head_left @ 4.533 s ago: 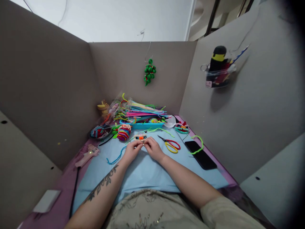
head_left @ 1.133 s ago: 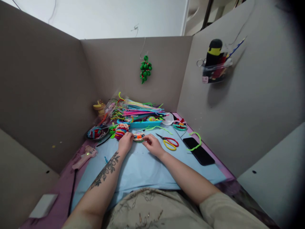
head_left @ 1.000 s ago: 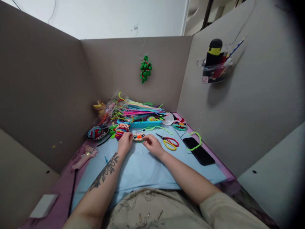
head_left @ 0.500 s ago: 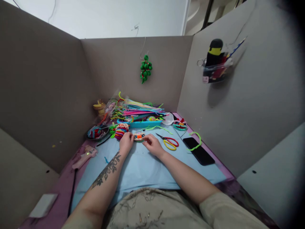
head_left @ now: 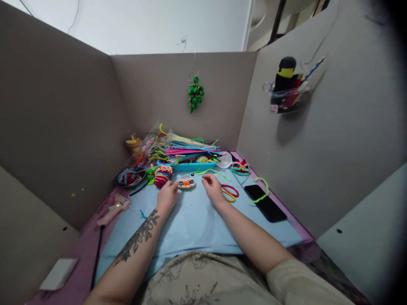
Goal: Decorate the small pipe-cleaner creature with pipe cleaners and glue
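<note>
A small cream pipe-cleaner face piece (head_left: 186, 186), with two dark eyes and an orange middle, is just above the blue cloth (head_left: 193, 224). My left hand (head_left: 168, 197) pinches its left end between thumb and fingers. To the right of the piece, apart from it, is my right hand (head_left: 213, 189). Its fingers are curled together at the tips, and whatever they may hold is too small to make out. Scissors (head_left: 231, 192) with red and yellow handles lie partly hidden behind my right hand. A striped pipe-cleaner piece (head_left: 163, 176) stands beside my left hand.
Pipe cleaners (head_left: 190, 146) fill a blue tray (head_left: 187, 167) at the back. On the right lie a black phone (head_left: 269, 205) and a second face piece (head_left: 241, 168). A pink glue gun (head_left: 115, 209) and a bowl (head_left: 130, 182) are at left. Grey partitions (head_left: 187, 63) enclose the table.
My right hand has let go of the face piece and moved right, now covering the scissors' blades. My left hand keeps its pinch on the piece's left end.
</note>
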Demonstrator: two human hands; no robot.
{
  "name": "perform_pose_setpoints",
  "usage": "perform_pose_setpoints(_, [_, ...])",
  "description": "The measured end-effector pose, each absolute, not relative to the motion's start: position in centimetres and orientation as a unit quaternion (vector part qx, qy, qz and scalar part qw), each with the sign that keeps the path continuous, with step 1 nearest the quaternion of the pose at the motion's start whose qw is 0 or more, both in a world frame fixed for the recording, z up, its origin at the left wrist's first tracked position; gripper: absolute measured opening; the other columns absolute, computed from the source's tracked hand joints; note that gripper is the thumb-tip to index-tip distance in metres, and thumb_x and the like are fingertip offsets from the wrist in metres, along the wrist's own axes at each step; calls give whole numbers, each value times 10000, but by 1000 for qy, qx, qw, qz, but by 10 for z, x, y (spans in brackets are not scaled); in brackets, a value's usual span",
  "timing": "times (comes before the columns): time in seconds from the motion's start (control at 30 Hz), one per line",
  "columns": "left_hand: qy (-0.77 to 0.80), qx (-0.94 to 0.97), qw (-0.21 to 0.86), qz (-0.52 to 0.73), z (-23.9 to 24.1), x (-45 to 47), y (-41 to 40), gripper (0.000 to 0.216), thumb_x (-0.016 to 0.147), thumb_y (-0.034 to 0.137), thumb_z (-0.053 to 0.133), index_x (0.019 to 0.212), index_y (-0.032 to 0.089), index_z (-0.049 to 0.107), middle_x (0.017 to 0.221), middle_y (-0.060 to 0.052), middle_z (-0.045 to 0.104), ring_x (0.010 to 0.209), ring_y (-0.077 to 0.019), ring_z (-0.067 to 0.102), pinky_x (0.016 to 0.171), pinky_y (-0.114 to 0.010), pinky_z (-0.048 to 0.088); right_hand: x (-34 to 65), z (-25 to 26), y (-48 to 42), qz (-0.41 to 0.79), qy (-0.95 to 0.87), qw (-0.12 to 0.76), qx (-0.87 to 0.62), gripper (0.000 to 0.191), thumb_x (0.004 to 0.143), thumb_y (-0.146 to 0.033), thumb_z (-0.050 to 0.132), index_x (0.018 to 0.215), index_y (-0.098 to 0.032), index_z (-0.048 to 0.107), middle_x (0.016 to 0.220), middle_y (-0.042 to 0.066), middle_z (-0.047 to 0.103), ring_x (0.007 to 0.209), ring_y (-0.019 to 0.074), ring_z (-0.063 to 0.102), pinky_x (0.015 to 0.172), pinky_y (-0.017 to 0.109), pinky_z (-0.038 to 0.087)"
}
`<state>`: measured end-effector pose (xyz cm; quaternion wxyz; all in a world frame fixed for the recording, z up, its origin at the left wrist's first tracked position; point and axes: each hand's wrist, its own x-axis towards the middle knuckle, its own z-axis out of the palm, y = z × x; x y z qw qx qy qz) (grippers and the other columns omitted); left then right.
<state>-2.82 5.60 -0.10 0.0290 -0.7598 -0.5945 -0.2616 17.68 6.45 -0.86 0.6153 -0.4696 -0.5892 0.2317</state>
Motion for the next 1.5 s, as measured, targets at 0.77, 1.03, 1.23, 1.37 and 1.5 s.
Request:
perform_pose_setpoints(0.77, [-620,-776,53,-108,-4,-16,48,500,813,100,361,1305,188,376,1045,-116,533,861,-193,551,681,-259,413,167,-4,55,228,-641,568,-463,142,757,-266,518,834,-174,594,782,33,601,722,164,543,654,286,443])
perform_pose_setpoints(1.03, [-628,-761,31,-158,-3,-20,46,417,859,170,349,1264,225,438,1033,-85,521,858,-173,546,659,-245,405,161,-18,74,146,-709,507,-468,225,716,-215,562,938,-198,591,951,59,577,930,209,508,849,376,404])
perform_pose_setpoints(1.23, [-621,-766,32,-160,-5,-22,46,412,859,162,347,1257,207,441,1003,-88,531,842,-176,541,670,-251,401,133,-24,100,100,-792,423,-428,541,642,-185,622,1162,-200,476,1185,95,487,1125,251,390,976,418,308])
perform_pose_setpoints(1.37, [-615,-776,26,-136,-5,-20,45,414,858,168,352,1262,208,433,1034,-101,534,863,-189,541,703,-260,407,127,-31,106,104,-795,409,-436,521,670,-148,572,1176,-197,461,1221,103,450,1144,242,379,976,410,313])
perform_pose_setpoints(1.5, [-607,-785,23,-124,-4,-15,43,426,861,171,338,1280,194,411,1067,-115,535,931,-208,529,754,-279,413,130,-36,107,126,-791,413,-433,493,697,-125,532,1178,-204,460,1196,96,451,1116,219,402,949,386,349])
